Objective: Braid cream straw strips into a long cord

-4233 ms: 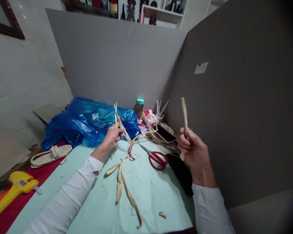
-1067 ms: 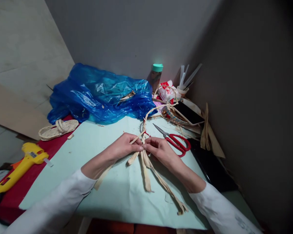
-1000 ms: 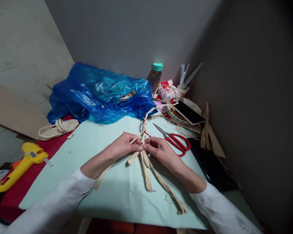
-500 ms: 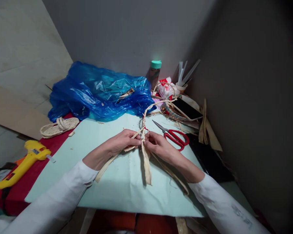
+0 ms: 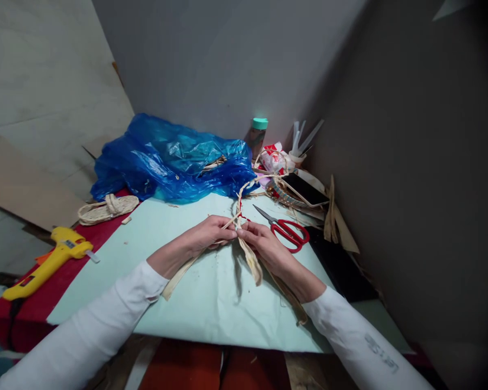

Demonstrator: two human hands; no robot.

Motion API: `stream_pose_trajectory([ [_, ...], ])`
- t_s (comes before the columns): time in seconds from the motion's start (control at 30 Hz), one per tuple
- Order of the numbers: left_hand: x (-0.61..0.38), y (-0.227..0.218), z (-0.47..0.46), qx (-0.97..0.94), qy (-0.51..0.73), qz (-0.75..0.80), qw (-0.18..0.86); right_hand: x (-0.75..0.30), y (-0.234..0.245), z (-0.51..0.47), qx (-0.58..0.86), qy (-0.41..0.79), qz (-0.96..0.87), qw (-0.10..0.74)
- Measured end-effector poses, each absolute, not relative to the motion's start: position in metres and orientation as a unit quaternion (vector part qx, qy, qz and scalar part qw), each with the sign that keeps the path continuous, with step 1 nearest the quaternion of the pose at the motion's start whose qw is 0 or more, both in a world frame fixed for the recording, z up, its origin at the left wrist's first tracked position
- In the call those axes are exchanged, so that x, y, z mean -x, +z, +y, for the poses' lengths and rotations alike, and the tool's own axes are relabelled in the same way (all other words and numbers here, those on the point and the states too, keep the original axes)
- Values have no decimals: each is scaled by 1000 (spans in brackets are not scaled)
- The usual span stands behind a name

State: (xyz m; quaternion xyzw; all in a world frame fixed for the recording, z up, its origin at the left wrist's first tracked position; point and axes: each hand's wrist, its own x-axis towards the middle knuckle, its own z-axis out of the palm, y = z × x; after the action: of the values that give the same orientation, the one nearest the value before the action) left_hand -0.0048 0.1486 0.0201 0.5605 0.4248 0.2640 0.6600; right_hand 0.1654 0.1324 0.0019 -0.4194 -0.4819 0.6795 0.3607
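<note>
My left hand (image 5: 205,236) and my right hand (image 5: 264,246) meet at the middle of the pale green sheet (image 5: 195,303), both pinched on dried straw strips (image 5: 252,262). The strips join a braided cord (image 5: 241,197) that runs back toward the clutter; red thread shows at the joint. One loose strip trails under my left wrist (image 5: 179,276); another hangs below my right hand and wrist. Both sleeves are white.
Red-handled scissors (image 5: 287,230) lie just right of my hands. A crumpled blue plastic bag (image 5: 174,162) fills the back. A yellow glue gun (image 5: 49,260) and a straw coil (image 5: 106,208) lie on red cloth at left. A green-capped bottle (image 5: 257,135) and clutter stand by the right partition.
Earlier each hand held strips up apart. Both came down and met on the sheet. In the last second the middle strip lifted and curled under my right hand; the view shifted slightly.
</note>
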Motion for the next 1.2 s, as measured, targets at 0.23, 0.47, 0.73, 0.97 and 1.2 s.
stream_pose_trajectory([
  [0.23, 6, 19, 147, -572, 259, 416, 657, -173, 2, 136, 385, 706, -491, 335],
  [0.47, 16, 19, 154, -509, 351, 445, 648, -173, 8, 137, 400, 692, -489, 350],
  [0.73, 21, 35, 146, -557, 372, 443, 597, -173, 6, 138, 430, 654, -504, 365],
  [0.97, 15, 36, 142, -586, 364, 488, 535, -172, 5, 137, 438, 630, -527, 367],
  [1.2, 2, 29, 137, -544, 356, 508, 565, -171, 3, 137, 447, 599, -545, 380],
])
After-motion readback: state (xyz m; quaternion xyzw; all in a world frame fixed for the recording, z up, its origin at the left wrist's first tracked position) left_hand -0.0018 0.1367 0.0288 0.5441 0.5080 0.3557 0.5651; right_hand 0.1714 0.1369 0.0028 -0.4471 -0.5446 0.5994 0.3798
